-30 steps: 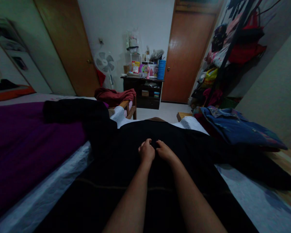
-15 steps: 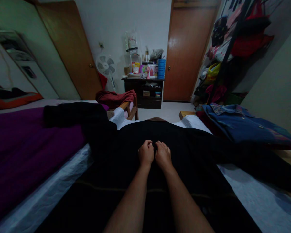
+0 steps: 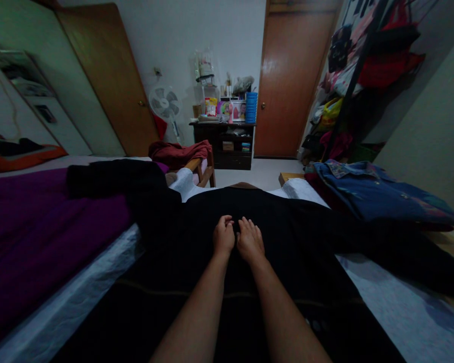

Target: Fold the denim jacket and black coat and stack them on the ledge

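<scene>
A large black long-sleeved garment [image 3: 196,272], coat-like, lies spread flat over the bed, with its sleeves stretched out to both sides. Several buttons [image 3: 318,325] show faintly near its lower right, and a thin tan line crosses it. My left hand [image 3: 224,236] rests over the upper middle of the garment, thumb and fingers slightly bent and apart. Close beside it, my right hand [image 3: 250,239] lies palm down on the black cloth with its fingers loosely spread. Neither hand visibly grips any fabric, though the dark cloth hides detail under the palms.
Purple cloth [image 3: 56,227] covers the left of the pale mattress [image 3: 404,287]. A folded denim garment [image 3: 386,194] lies at right. Beyond the bed stand a wooden chair [image 3: 208,174] with red cloth, a fan [image 3: 165,103], a dark cabinet [image 3: 232,159] and hanging bags [image 3: 388,65].
My fingers have loosened and straightened from a more curled pose near each other. Both hands have shifted slightly forward and left over the garment.
</scene>
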{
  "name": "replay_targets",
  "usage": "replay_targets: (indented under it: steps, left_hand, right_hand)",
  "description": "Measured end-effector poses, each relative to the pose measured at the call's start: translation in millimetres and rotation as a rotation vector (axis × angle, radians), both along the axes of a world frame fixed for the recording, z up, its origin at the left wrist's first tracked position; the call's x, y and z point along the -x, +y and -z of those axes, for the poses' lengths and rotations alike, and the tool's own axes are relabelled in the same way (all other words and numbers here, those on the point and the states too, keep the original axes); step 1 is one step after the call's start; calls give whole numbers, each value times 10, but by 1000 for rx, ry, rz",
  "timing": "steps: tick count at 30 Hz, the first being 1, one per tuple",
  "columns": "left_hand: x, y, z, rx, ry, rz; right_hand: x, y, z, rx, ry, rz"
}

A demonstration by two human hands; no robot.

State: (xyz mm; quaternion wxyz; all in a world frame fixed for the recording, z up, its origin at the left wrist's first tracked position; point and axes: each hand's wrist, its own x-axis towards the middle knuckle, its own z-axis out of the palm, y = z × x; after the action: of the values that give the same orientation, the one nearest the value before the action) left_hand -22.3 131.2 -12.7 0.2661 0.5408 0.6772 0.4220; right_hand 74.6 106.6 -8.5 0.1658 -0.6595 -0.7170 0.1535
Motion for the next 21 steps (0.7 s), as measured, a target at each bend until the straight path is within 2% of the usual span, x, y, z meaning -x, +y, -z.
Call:
replay_targets:
  steps: [3,6,10,12,16,21]
  left_hand:
    - [56,175,-48,89,63,41]
    - [218,405,-189,126,186,92]
    - [614,696,-421,56,432,83]
    - [836,823,-490,48,535,71]
    - [1173,1069,-492,174,665,45]
    - [1317,1331,-486,323,737,10]
  right_hand:
    - [14,-1,-1,-6,-19,7]
    - [21,3,2,-6,-23,10]
    - [22,7,16,-28,-20,26]
    - [26,5,21,-31,-16,25]
    - [50,-9,23,-33,-19,45]
    - [82,-25,37,-62,-27,63]
